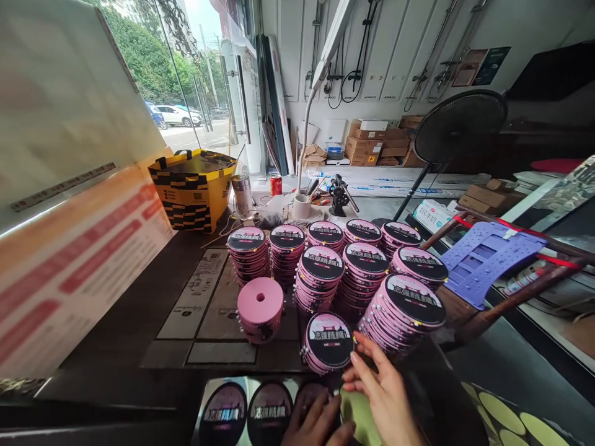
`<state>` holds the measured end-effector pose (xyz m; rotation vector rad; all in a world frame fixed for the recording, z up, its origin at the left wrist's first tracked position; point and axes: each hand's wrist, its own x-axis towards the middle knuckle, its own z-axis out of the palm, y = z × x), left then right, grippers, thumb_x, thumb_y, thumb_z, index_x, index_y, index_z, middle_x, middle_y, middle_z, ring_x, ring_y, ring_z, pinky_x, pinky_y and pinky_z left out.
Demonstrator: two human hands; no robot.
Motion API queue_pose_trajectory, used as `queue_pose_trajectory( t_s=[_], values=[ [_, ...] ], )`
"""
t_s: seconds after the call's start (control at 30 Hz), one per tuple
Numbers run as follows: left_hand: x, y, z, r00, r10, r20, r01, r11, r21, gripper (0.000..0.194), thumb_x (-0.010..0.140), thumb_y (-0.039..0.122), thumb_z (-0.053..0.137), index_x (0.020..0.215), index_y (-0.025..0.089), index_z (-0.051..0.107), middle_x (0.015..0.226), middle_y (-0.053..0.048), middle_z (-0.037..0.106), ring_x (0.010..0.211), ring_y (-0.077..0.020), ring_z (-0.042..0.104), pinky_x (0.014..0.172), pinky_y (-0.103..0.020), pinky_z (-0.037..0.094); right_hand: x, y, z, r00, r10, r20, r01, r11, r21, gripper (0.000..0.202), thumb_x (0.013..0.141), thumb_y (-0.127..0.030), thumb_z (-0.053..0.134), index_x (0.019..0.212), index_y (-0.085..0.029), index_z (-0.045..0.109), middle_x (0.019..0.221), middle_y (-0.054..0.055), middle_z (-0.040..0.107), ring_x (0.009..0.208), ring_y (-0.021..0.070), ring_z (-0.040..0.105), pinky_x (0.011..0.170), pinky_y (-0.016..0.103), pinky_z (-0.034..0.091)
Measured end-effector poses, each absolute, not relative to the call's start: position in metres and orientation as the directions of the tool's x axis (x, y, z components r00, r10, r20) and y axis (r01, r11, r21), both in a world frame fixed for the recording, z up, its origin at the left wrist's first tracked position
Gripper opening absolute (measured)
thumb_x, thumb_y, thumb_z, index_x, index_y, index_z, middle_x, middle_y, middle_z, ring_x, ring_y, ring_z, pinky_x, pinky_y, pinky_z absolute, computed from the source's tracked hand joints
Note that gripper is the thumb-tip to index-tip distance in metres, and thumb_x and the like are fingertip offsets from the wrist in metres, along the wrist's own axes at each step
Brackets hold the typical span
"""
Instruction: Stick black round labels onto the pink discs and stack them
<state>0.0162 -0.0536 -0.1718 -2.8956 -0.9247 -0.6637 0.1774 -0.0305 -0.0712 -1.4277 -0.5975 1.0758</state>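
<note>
My left hand (316, 424) lies with its fingers stretched out over a sheet of round dark stickers (225, 414), covering part of one. My right hand (383, 393) has its fingers extended and apart, the tips at the right edge of the front stack of pink foam spools (331, 342); whether they press on it I cannot tell. A black round label with white characters tops that stack. Between my hands is a yellow-green patch (360, 412), partly hidden by fingers. Left of the front stack stands a short pile of pink spools (260, 303) with a bare pink top and centre hole.
Several labelled spool stacks (320, 272) stand close behind. Yellow-green round pieces (502, 412) lie at lower right. A yellow-black bag (195, 192), red can (276, 185) and lamp stand (302, 201) are at the back. A purple plastic seat (490, 260) and fan (458, 130) are on the right.
</note>
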Motion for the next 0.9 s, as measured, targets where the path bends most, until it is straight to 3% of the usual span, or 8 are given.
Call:
queue_pose_trajectory(
  t_s=[0.07, 0.2, 0.3, 0.43, 0.63, 0.9],
  values=[
    [0.029, -0.049, -0.176, 0.811, 0.456, 0.365, 0.488, -0.873, 0.007, 0.043, 0.086, 0.035, 0.05, 0.129, 0.033, 0.045, 0.123, -0.004, 0.063, 0.107, -0.0217, 0.06, 0.087, -0.034, 0.048, 0.187, -0.05, -0.082, 0.437, 0.88, -0.184, -0.103, -0.155, -0.983, 0.056, 0.065, -0.051, 0.069, 0.109, -0.018, 0.056, 0.094, 0.008, 0.065, 0.056, 0.0158, 0.061, 0.05, 0.029, 0.054],
    [0.075, -0.053, -0.184, 0.785, 0.532, 0.316, 0.509, -0.846, 0.159, 0.063, 0.082, 0.043, 0.052, 0.139, 0.03, 0.028, 0.134, -0.008, 0.052, 0.117, -0.0296, 0.052, 0.089, -0.046, 0.046, 0.216, -0.087, -0.123, 0.462, 0.886, 0.036, 0.258, -0.096, -0.961, 0.038, 0.079, -0.048, 0.055, 0.103, -0.019, 0.06, 0.089, 0.009, 0.069, 0.068, 0.0182, 0.065, 0.061, 0.026, 0.054],
    [0.107, -0.059, -0.184, 0.735, 0.61, 0.295, 0.563, -0.792, 0.235, 0.052, 0.084, 0.024, 0.051, 0.134, 0.024, 0.039, 0.127, -0.01, 0.059, 0.114, -0.0279, 0.055, 0.087, -0.044, 0.05, 0.23, -0.093, -0.155, 0.431, 0.896, 0.105, 0.451, -0.112, -0.886, 0.04, 0.079, -0.052, 0.051, 0.093, -0.017, 0.065, 0.089, 0.012, 0.071, 0.08, 0.0237, 0.068, 0.069, 0.032, 0.056],
    [0.109, -0.052, -0.172, 0.64, 0.734, 0.229, 0.668, -0.678, 0.307, 0.046, 0.073, 0.006, 0.052, 0.117, 0.015, 0.058, 0.121, -0.014, 0.062, 0.11, -0.0245, 0.058, 0.086, -0.035, 0.053, 0.229, -0.083, -0.177, 0.445, 0.887, 0.125, 0.517, -0.14, -0.845, 0.041, 0.081, -0.052, 0.047, 0.093, -0.018, 0.067, 0.099, 0.013, 0.069, 0.094, 0.027, 0.065, 0.082, 0.039, 0.054],
    [0.084, -0.043, -0.16, 0.534, 0.825, 0.184, 0.762, -0.564, 0.318, 0.067, 0.062, -0.001, 0.053, 0.124, 0.02, 0.05, 0.123, -0.012, 0.061, 0.112, -0.0314, 0.056, 0.093, -0.06, 0.044, 0.222, -0.084, -0.181, 0.438, 0.882, 0.173, 0.594, -0.139, -0.792, 0.045, 0.082, -0.056, 0.045, 0.09, -0.018, 0.069, 0.094, 0.014, 0.07, 0.087, 0.027, 0.067, 0.075, 0.038, 0.055],
    [0.084, -0.047, -0.167, 0.505, 0.845, 0.176, 0.757, -0.532, 0.379, 0.06, 0.066, 0.004, 0.059, 0.122, 0.023, 0.051, 0.125, -0.009, 0.06, 0.115, -0.0299, 0.054, 0.094, -0.06, 0.044, 0.217, -0.084, -0.175, 0.437, 0.861, 0.259, 0.696, -0.142, -0.704, 0.051, 0.087, -0.057, 0.036, 0.077, -0.019, 0.069, 0.08, 0.01, 0.07, 0.075, 0.0237, 0.068, 0.066, 0.033, 0.054]
  ],
)
